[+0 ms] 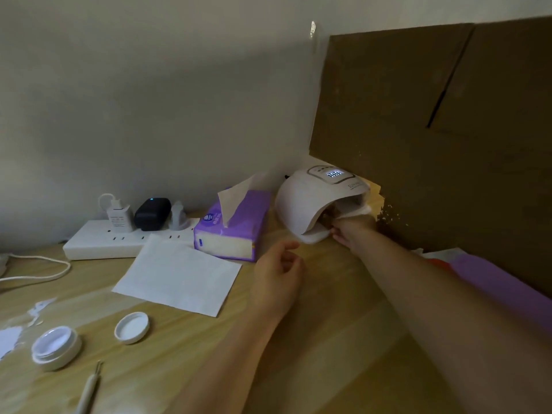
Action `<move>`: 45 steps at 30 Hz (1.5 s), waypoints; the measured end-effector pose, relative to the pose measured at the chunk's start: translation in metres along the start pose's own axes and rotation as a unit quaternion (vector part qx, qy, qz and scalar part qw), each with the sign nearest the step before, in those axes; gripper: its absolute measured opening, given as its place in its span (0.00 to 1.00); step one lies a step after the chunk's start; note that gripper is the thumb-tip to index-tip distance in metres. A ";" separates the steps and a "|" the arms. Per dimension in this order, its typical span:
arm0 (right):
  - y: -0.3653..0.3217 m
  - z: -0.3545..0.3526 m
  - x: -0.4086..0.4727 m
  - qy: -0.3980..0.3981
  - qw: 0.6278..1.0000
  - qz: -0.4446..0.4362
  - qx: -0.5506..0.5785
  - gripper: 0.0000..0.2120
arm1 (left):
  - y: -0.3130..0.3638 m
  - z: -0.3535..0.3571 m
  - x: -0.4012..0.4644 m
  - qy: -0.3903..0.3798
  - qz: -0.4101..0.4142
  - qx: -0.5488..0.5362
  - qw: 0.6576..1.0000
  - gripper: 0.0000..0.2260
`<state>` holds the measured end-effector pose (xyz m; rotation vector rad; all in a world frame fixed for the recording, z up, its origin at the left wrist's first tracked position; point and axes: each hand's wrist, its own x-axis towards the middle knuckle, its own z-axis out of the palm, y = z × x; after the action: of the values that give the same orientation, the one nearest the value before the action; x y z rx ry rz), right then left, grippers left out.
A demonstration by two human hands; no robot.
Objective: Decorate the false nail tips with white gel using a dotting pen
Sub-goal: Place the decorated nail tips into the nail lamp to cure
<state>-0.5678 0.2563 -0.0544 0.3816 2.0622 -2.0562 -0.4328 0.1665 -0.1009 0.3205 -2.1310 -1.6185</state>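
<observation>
Right hand [348, 231] at mouth of lit nail lamp [321, 201], fingers reaching inside, grip unclear. Left hand [276, 271] near lamp's front, fingers loosely curled, holding nothing. Open gel jar [56, 347] and dotting pen [88, 392] well left of lamp.

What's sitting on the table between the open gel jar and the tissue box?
In the head view, the jar's loose white lid and a sheet of white paper lie between the gel jar and the tissue box.
</observation>
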 end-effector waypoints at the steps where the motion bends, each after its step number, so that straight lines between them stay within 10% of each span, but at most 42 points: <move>1: 0.001 0.002 0.001 0.005 1.000 -0.009 0.009 0.08 | -0.001 0.000 0.000 -0.001 0.004 -0.001 1.000 0.10; 11: 0.041 0.002 -0.028 0.106 0.961 -0.252 -0.038 0.06 | 0.015 0.000 0.007 -0.011 -0.042 0.019 0.999 0.10; 17: 0.046 -0.003 -0.040 0.047 0.941 -0.334 -0.029 0.10 | 0.072 0.012 0.071 -0.056 0.070 0.125 0.988 0.15; 26: 0.044 0.000 -0.033 0.025 0.951 -0.308 -0.029 0.13 | 0.081 0.043 0.144 -0.118 0.096 0.432 0.889 0.21; 41: 0.045 0.003 -0.019 0.022 0.950 -0.277 -0.141 0.10 | 0.081 0.040 0.159 -0.105 0.100 0.549 0.823 0.22; 45: 0.044 0.003 -0.018 0.019 0.944 -0.291 -0.153 0.08 | 0.102 0.018 0.137 -0.125 0.162 0.469 0.859 0.31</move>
<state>-0.5366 0.2529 -0.0903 -0.2801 2.7040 -1.9416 -0.5528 0.1506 0.0204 0.0167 -2.8510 -0.3477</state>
